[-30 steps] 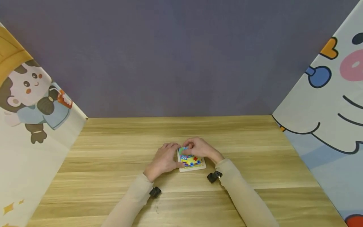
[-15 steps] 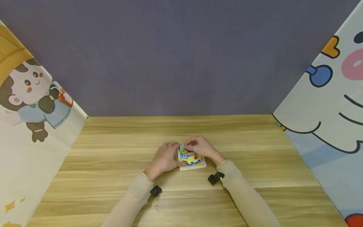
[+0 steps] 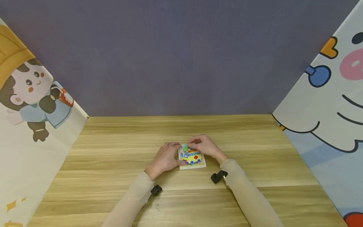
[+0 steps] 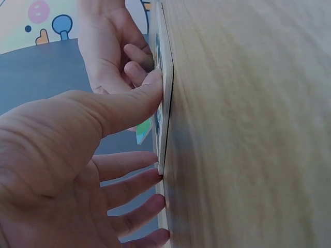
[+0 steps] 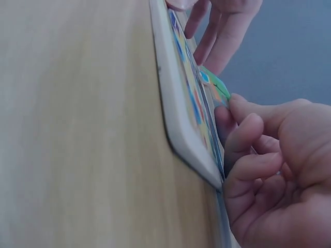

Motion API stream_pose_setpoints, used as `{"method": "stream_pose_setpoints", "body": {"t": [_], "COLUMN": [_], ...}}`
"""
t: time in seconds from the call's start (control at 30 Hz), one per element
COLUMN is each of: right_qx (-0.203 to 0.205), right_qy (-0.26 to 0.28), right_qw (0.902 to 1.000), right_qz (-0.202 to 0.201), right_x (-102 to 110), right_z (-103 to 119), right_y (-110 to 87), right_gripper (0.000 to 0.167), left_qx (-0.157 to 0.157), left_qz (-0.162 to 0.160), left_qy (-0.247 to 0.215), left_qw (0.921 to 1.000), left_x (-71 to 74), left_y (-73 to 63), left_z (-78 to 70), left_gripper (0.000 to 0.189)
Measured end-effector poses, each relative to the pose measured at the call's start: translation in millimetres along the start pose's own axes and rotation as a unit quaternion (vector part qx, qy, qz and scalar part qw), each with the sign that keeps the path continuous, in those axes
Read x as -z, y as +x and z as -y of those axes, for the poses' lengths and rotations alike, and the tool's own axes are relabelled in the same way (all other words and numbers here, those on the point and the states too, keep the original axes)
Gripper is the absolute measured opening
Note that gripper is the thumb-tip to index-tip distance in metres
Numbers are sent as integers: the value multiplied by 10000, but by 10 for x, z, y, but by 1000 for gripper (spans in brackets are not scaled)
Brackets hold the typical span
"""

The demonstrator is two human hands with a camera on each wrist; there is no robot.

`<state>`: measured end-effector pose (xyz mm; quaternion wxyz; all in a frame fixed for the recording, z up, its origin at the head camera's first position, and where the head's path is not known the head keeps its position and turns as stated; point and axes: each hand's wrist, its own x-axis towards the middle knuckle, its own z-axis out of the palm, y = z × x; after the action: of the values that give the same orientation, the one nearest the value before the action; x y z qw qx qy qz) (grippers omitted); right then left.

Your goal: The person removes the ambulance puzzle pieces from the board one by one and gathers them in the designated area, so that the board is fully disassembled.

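Observation:
A small wooden jigsaw puzzle with a yellow ambulance picture and a pale rim lies flat on the table. My left hand is at its left side. In the left wrist view, the left thumb presses on the puzzle while the other fingers stretch out fairly straight along its edge. At the puzzle's far side, my right hand pinches a green puzzle piece between thumb and finger. That piece is tilted up from the picture, as the right wrist view shows. Part of it hides behind the fingers.
The wood-grain table extends around the puzzle. A dark grey wall rises at its back. Cartoon-printed panels stand at the left and right. Each sleeve carries a small black wrist camera.
My right hand has shifted slightly right and away with the green piece, showing more of the ambulance picture. The left hand has stayed nearly still at the puzzle's left side.

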<state>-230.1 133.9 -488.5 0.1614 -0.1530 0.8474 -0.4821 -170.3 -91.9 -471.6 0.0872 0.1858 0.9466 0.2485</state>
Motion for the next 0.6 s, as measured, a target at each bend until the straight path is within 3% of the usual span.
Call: {"method": "stream_pose_setpoints", "body": {"t": [0.6], "right_qx": [-14], "right_qy": [47], "right_qw": [10000], "right_qz": [-36], "right_x": [172], "right_z": [-154], "right_y": [-76], "right_gripper": [27], "left_qx": [-305], "left_qz": [95], "left_qy": [-145], "left_qw": [9994], "left_x": [7], "left_y": [-21], "left_z": [-15], "left_gripper": [67]}}
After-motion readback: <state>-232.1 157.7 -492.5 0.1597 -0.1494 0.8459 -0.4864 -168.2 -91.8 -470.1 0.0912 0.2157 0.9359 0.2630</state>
